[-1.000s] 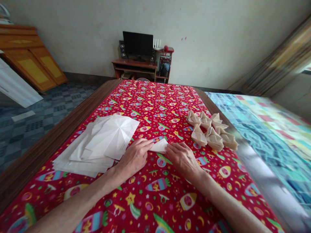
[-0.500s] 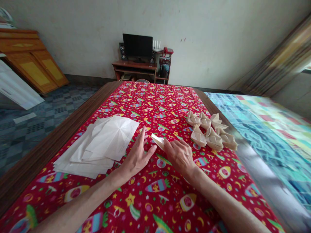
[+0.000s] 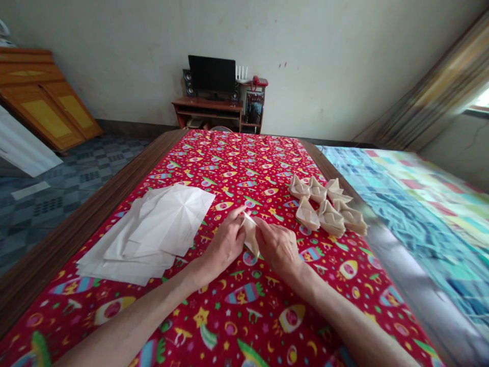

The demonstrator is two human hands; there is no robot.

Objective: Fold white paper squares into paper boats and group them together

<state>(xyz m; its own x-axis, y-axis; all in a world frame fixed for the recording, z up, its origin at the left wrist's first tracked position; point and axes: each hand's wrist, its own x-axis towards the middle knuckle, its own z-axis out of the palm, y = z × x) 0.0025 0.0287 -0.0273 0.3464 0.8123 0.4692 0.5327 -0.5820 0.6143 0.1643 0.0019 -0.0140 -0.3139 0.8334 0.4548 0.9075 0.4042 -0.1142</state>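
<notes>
Between my two hands, over the middle of the red patterned cloth (image 3: 244, 321), is a small piece of folded paper (image 3: 250, 237). My left hand (image 3: 225, 239) closes on its left side, thumb toward the paper. On its right side my right hand (image 3: 278, 244) grips it, with the fingertips partly hidden. Left of my hands lies a loose stack of creased white paper sheets (image 3: 168, 219). To the right, several folded paper boats (image 3: 331, 218) stand in two close rows.
The red cloth covers a table with a brown wooden edge (image 3: 95, 214). Right of it is a bed with a blue and checked cover (image 3: 397, 204). Beyond the far end, a small desk (image 3: 208, 104) carries a monitor (image 3: 212, 76). A wooden cabinet (image 3: 49, 102) stands far left.
My left hand, open and apart from the paper before, has moved right and now holds it too. The folded paper has turned more upright and shows a wider face. The view has shifted slightly.
</notes>
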